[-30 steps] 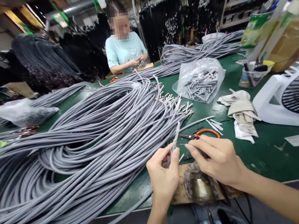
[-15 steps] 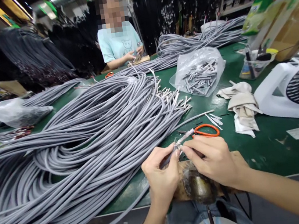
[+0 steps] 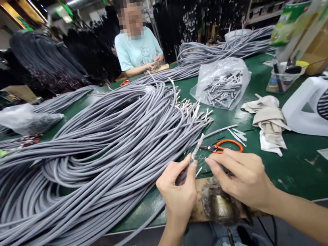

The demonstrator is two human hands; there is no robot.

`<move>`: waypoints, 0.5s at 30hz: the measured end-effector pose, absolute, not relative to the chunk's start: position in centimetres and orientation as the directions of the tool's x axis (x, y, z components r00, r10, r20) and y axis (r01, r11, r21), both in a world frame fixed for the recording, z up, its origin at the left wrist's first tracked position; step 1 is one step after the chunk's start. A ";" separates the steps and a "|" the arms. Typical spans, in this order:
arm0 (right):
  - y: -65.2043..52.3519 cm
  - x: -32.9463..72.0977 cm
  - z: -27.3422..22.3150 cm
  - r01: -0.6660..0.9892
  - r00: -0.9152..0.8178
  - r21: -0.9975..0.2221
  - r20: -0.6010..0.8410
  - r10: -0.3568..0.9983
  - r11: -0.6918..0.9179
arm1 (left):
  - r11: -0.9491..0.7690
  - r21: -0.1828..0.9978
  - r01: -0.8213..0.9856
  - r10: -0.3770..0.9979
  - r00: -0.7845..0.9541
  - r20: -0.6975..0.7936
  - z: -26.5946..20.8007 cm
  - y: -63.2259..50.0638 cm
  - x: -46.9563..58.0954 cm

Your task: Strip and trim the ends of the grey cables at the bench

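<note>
My left hand point(image 3: 178, 190) pinches a grey cable near its stripped end point(image 3: 197, 147), between thumb and bent forefinger. The whitish inner part sticks up and to the right from the fingertips. My right hand point(image 3: 241, 175) is just to the right, its thumb and forefinger pressed together, a small gap away from the cable. Thin strands seem to lie near those fingertips, but what they pinch is too small to make out. Orange-handled scissors point(image 3: 229, 141) lie right behind my right hand. Below both hands sits a tape-wrapped metal piece point(image 3: 220, 204) on a wooden board point(image 3: 196, 212).
A large coil of grey cables point(image 3: 110, 155) covers the left side. Farther back are a clear bag of cut grey pieces point(image 3: 222, 84) and a co-worker point(image 3: 138, 51). To the right are crumpled cloth gloves point(image 3: 269, 122), a white fan point(image 3: 309, 112) and a plastic tub point(image 3: 282, 75).
My right hand has drawn off to the right, away from the cable end. The cable's whitish end now points more steeply upward. The view has shifted slightly.
</note>
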State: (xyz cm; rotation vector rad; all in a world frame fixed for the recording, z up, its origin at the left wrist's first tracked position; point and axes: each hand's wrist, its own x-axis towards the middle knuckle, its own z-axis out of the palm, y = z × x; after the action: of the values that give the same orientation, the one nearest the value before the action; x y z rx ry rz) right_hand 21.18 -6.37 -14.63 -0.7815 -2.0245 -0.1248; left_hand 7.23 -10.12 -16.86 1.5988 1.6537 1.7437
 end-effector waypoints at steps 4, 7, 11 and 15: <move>-6.2 21.2 -14.7 0.576 -0.418 -0.197 0.763 0.493 0.793 | -0.335 0.799 0.499 0.765 -0.351 0.540 -16.6 -10.2 7.4; -6.1 21.1 -15.0 0.582 -0.443 -0.200 0.735 0.514 0.788 | -0.326 0.797 0.509 0.777 -0.336 0.533 -16.5 -10.3 7.4; -6.1 21.0 -15.3 0.598 -0.444 -0.208 0.718 0.536 0.774 | -0.333 0.776 0.536 0.771 -0.319 0.552 -16.5 -10.3 7.4; -6.1 21.0 -15.3 0.609 -0.441 -0.205 0.716 0.541 0.766 | -0.351 0.742 0.572 0.758 -0.291 0.583 -16.4 -10.3 7.5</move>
State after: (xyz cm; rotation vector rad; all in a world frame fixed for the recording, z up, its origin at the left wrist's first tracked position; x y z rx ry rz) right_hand 20.96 -6.14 -15.31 -0.8557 -2.1388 -0.1052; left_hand 7.52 -10.32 -16.38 1.7626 1.6852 1.7101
